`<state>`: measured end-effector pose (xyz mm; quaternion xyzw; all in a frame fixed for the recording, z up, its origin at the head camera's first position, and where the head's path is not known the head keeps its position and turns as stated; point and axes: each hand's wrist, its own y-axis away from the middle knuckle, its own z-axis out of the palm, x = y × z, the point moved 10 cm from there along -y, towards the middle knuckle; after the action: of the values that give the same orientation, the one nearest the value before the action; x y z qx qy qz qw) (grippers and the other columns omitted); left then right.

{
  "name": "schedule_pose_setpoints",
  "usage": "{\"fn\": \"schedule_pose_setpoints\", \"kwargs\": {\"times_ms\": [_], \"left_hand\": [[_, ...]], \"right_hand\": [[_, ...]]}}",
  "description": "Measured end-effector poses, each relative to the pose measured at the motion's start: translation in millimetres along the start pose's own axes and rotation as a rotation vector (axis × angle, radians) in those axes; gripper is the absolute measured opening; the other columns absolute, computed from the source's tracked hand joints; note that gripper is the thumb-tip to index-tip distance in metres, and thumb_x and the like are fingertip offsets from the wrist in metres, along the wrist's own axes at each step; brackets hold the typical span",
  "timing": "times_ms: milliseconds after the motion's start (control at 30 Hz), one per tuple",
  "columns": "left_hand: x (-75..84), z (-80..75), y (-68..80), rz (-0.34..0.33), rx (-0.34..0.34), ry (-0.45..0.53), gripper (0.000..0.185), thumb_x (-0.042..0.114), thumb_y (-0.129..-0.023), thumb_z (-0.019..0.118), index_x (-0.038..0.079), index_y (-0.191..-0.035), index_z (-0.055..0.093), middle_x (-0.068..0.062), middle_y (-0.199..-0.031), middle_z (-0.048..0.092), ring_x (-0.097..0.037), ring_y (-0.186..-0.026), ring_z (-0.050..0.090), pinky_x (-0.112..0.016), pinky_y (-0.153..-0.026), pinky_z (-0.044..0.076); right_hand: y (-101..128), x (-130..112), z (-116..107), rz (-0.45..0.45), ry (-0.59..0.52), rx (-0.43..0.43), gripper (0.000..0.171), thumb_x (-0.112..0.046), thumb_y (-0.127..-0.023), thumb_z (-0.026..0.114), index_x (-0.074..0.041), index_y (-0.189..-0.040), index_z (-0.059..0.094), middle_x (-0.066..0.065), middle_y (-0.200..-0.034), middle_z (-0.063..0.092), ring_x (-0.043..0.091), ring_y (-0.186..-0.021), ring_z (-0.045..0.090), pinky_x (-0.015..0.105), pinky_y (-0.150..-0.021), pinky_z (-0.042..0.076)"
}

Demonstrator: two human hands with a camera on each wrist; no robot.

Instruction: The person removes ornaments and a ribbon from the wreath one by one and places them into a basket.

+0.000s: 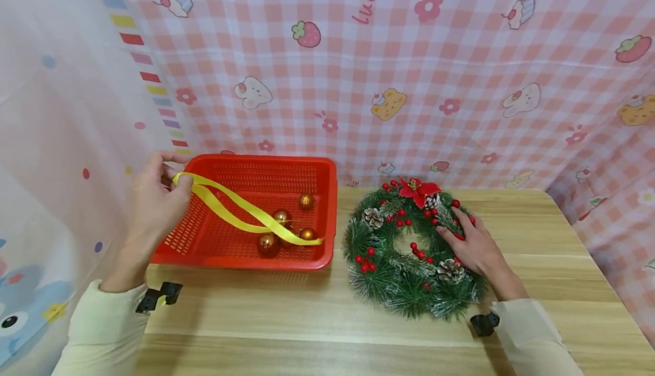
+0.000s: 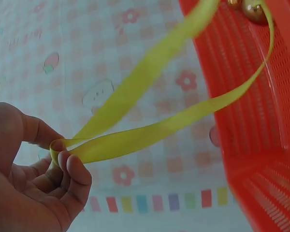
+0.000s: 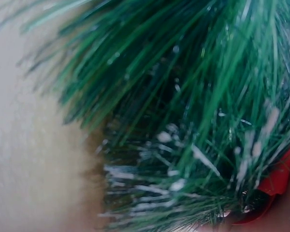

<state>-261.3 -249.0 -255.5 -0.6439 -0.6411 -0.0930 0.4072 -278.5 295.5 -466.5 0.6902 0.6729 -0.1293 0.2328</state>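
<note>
In the head view my left hand pinches a looped yellow ribbon near its fold, beside the left end of a red plastic basket. Both tails of the ribbon trail down into the basket, over several shiny gold-brown Christmas balls. The left wrist view shows the fold of the ribbon between thumb and fingers. On the right, my right hand grips the right side of a green Christmas wreath, thumb and fingers among its needles. The wreath carries red berries, pinecones and a red poinsettia.
Basket and wreath stand side by side on a light wooden table. A pink checked cloth hangs right behind them. On the left, a pale curtain hangs close to the left arm.
</note>
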Motion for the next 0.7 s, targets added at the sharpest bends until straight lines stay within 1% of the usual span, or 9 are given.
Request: {"fn": "schedule_pose_setpoints", "kwargs": {"times_ms": [100, 200, 267, 500, 700], "left_hand": [[-9.3, -7.2, -1.9, -0.043, -0.006, -0.032, 0.032, 0.011, -0.094, 0.048, 0.004, -0.124, 0.056, -0.009, -0.081, 0.053, -0.019, -0.065, 0.046, -0.022, -0.053, 0.038], [-13.3, -10.2, -2.2, -0.063, -0.019, -0.053, 0.032, 0.012, -0.095, 0.047, 0.005, -0.126, 0.055, -0.010, -0.085, 0.054, -0.021, -0.072, 0.047, -0.022, -0.059, 0.039], [-11.9, -11.2, -1.5, -0.058, -0.023, -0.061, 0.032, 0.012, -0.095, 0.047, 0.005, -0.126, 0.055, -0.011, -0.087, 0.055, -0.022, -0.075, 0.048, -0.022, -0.060, 0.040], [-5.7, -5.4, -0.4, -0.050, -0.047, -0.070, 0.034, 0.013, -0.095, 0.049, 0.006, -0.127, 0.054, -0.011, -0.088, 0.057, -0.024, -0.074, 0.053, -0.022, -0.053, 0.045], [-3.8, -1.8, -1.5, -0.015, -0.060, -0.057, 0.033, 0.012, -0.095, 0.049, 0.005, -0.127, 0.055, -0.011, -0.091, 0.059, -0.024, -0.076, 0.053, -0.019, -0.055, 0.045]], "right_hand": [[0, -1, 0, -0.003, 0.000, 0.001, 0.084, -0.064, -0.099, 0.035, -0.011, -0.160, 0.010, 0.036, -0.157, 0.007, 0.066, -0.132, 0.021, 0.077, -0.098, 0.028], [0, 0, 0, 0.001, -0.002, 0.003, 0.084, -0.065, -0.099, 0.034, -0.011, -0.160, 0.010, 0.036, -0.157, 0.007, 0.066, -0.133, 0.021, 0.077, -0.098, 0.027], [0, 0, 0, 0.003, -0.003, 0.002, 0.085, -0.065, -0.099, 0.034, -0.011, -0.160, 0.009, 0.036, -0.157, 0.006, 0.066, -0.133, 0.020, 0.078, -0.099, 0.026], [0, 0, 0, 0.000, -0.005, 0.009, 0.084, -0.064, -0.099, 0.035, -0.011, -0.160, 0.010, 0.036, -0.157, 0.007, 0.066, -0.132, 0.021, 0.077, -0.098, 0.027], [0, -1, 0, -0.003, -0.005, 0.015, 0.083, -0.063, -0.100, 0.037, -0.011, -0.160, 0.011, 0.036, -0.157, 0.007, 0.066, -0.132, 0.022, 0.077, -0.098, 0.028]]}}
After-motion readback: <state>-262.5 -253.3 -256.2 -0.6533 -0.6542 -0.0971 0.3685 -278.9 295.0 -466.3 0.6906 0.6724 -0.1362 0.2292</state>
